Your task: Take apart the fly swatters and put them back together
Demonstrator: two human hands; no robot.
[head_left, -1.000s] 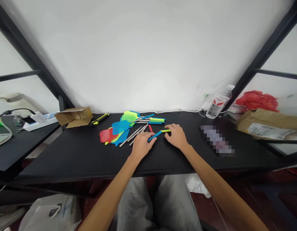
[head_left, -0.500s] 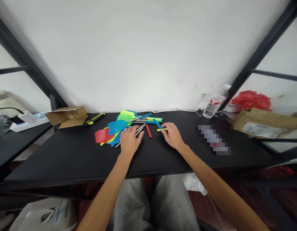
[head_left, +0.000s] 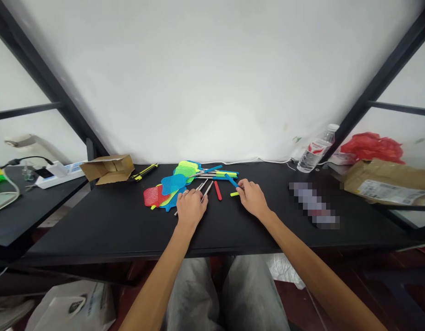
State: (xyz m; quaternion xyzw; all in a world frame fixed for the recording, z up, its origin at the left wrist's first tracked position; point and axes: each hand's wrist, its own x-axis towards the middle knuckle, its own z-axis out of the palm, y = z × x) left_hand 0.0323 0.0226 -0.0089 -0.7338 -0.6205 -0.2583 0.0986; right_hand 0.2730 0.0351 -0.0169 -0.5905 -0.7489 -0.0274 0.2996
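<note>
My left hand (head_left: 192, 208) is closed with a thin metal rod (head_left: 207, 190) pinched between thumb and fingers. More silvery rods lie under and beside that hand, partly hidden by it. My right hand (head_left: 252, 197) pinches the near end of a blue handle (head_left: 231, 179). Below its fingertips lies a short yellow-green handle (head_left: 235, 194); whether they touch it, I cannot tell. Between the hands rests a red handle (head_left: 218, 190). Left of and behind my left hand are overlapping fly swatter heads: red mesh (head_left: 155, 196), blue mesh (head_left: 173, 184) and green mesh (head_left: 185, 170).
Behind the hands, assembled swatter handles (head_left: 226, 174) lie in a bundle. An opened cardboard box (head_left: 109, 169) and a yellow-black cutter (head_left: 145, 172) stand left. To the right are a water bottle (head_left: 315, 149), a blurred item (head_left: 314, 207) and a brown parcel (head_left: 388, 184).
The whole view has shifted slightly. My left fingers have closed on a rod, which now points up from them. My right hand has drawn slightly away from the yellow-green handle, keeping the blue one.
</note>
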